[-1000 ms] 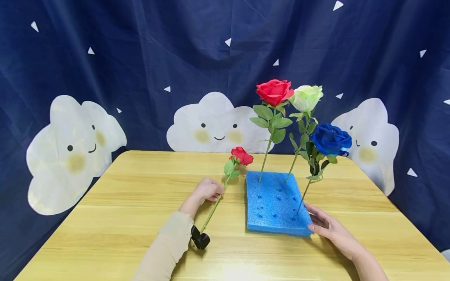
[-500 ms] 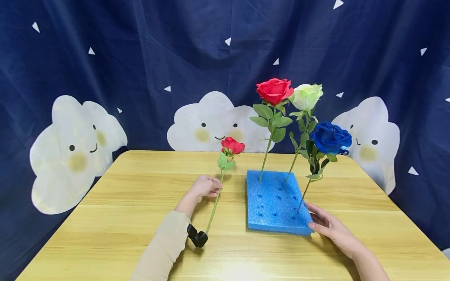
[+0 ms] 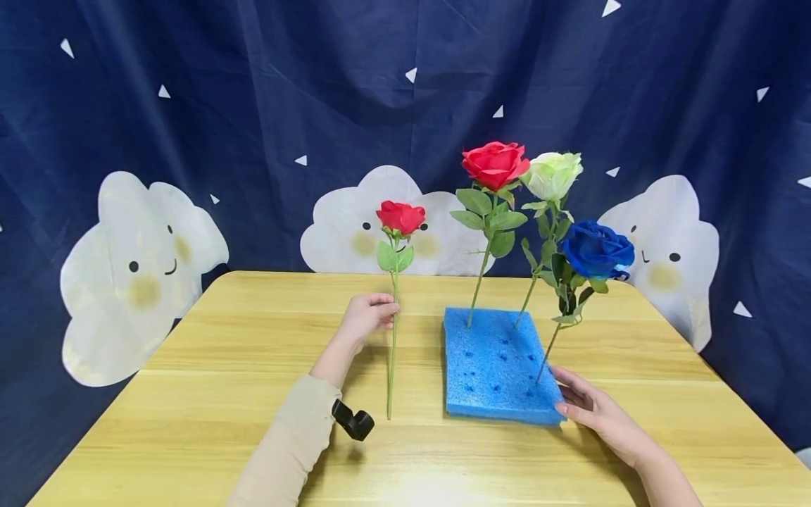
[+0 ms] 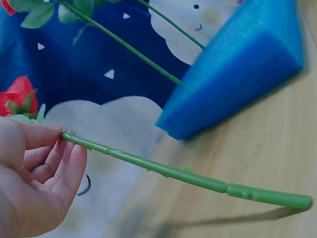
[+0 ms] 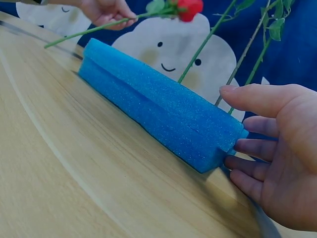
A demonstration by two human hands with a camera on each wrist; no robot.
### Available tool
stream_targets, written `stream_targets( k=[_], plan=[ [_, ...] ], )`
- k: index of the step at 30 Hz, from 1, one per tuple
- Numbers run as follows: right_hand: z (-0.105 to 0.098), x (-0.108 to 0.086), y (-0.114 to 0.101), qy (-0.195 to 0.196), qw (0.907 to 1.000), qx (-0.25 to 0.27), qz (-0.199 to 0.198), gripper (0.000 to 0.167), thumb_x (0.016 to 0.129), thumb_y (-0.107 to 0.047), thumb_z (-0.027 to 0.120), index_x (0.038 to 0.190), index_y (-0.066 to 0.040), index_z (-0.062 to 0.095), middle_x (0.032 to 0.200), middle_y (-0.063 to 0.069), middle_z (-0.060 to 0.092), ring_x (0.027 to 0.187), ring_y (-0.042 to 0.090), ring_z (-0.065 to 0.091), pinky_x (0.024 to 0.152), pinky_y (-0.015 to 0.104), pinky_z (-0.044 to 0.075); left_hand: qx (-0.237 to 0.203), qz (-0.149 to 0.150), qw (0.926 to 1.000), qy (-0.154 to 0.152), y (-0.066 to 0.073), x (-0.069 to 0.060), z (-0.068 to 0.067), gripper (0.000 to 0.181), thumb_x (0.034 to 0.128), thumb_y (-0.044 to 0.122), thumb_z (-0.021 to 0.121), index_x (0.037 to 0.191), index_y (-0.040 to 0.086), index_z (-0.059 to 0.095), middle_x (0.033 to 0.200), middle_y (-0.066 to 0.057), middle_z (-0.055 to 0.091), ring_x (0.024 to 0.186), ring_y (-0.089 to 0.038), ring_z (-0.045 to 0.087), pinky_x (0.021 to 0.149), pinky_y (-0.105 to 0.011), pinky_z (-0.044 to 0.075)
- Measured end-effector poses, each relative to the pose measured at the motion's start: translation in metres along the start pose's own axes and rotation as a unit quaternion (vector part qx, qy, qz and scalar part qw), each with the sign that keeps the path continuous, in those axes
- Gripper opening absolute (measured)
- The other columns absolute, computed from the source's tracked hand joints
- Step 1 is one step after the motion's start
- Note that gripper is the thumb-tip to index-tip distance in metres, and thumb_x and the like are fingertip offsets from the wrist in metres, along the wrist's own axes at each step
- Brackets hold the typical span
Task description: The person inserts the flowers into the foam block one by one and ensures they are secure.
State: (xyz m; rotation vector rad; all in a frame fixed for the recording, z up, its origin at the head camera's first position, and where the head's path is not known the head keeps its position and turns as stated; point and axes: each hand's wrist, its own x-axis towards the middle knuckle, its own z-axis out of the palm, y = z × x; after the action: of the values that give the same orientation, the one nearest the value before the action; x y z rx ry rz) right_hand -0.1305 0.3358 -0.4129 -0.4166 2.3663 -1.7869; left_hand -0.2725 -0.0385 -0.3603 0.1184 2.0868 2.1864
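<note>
My left hand pinches the green stem of a small red rose between thumb and fingertips. In the left wrist view the stem runs below the fingers to a blunt cut end. The rose stands nearly upright in the head view, left of a blue foam block with several holes in its top. My right hand rests at the block's right edge. In the right wrist view its fingers touch the block's end, while the thumb stays raised above it.
Standing in the foam are a larger red rose, a pale green-white rose and a blue rose, the last leaning right. The wooden table extends to a dark blue curtain. A black wrist camera sits on the left sleeve.
The left hand has risen and moved slightly left and away with the small red rose, whose stem has turned from leaning right to nearly upright. The right hand and foam block look still.
</note>
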Motion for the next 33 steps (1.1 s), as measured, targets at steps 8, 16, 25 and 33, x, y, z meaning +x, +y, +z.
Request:
stream_targets(
  k=[8, 16, 25, 33],
  plan=[
    [0.000, 0.000, 0.001, -0.002, 1.0000, 0.003, -0.006, 0.058, 0.094, -0.003, 0.048, 0.141, 0.012, 0.018, 0.141, 0.038, 0.019, 0.111, -0.010, 0.043, 0.089, 0.011, 0.037, -0.007, 0.054, 0.9985, 0.002, 0.025, -0.006, 0.002, 0.015, 0.0840, -0.002, 0.063, 0.096, -0.011, 0.060, 0.073, 0.000, 0.061, 0.061, -0.009, 0.057, 0.066, -0.029, 0.055],
    [-0.001, 0.000, 0.002, -0.005, 1.0000, 0.000, -0.006, 0.058, 0.094, -0.003, 0.048, 0.141, 0.012, 0.018, 0.142, 0.038, 0.018, 0.111, -0.011, 0.042, 0.088, 0.011, 0.038, 0.002, 0.129, 0.9916, -0.012, 0.045, -0.016, 0.012, 0.015, 0.0828, -0.002, 0.064, 0.094, -0.012, 0.061, 0.076, -0.003, 0.064, 0.067, -0.012, 0.060, 0.066, -0.031, 0.056],
    [-0.001, 0.000, 0.002, -0.008, 0.9999, 0.007, 0.006, 0.059, 0.095, -0.004, 0.048, 0.142, 0.012, 0.016, 0.143, 0.037, 0.016, 0.110, -0.012, 0.041, 0.089, 0.011, 0.037, 0.051, 0.203, 0.9770, -0.041, 0.064, -0.030, 0.031, 0.017, 0.0839, -0.002, 0.063, 0.096, -0.013, 0.063, 0.088, -0.017, 0.067, 0.072, -0.012, 0.063, 0.066, -0.033, 0.056],
    [-0.001, 0.000, 0.002, -0.005, 0.9999, 0.007, 0.011, 0.059, 0.095, -0.005, 0.048, 0.142, 0.011, 0.017, 0.144, 0.036, 0.015, 0.110, -0.013, 0.041, 0.089, 0.011, 0.037, 0.038, 0.232, 0.9684, -0.083, 0.075, -0.037, 0.055, 0.014, 0.0840, -0.005, 0.062, 0.096, -0.014, 0.063, 0.088, -0.020, 0.066, 0.073, -0.015, 0.064, 0.066, -0.034, 0.056]
  ],
)
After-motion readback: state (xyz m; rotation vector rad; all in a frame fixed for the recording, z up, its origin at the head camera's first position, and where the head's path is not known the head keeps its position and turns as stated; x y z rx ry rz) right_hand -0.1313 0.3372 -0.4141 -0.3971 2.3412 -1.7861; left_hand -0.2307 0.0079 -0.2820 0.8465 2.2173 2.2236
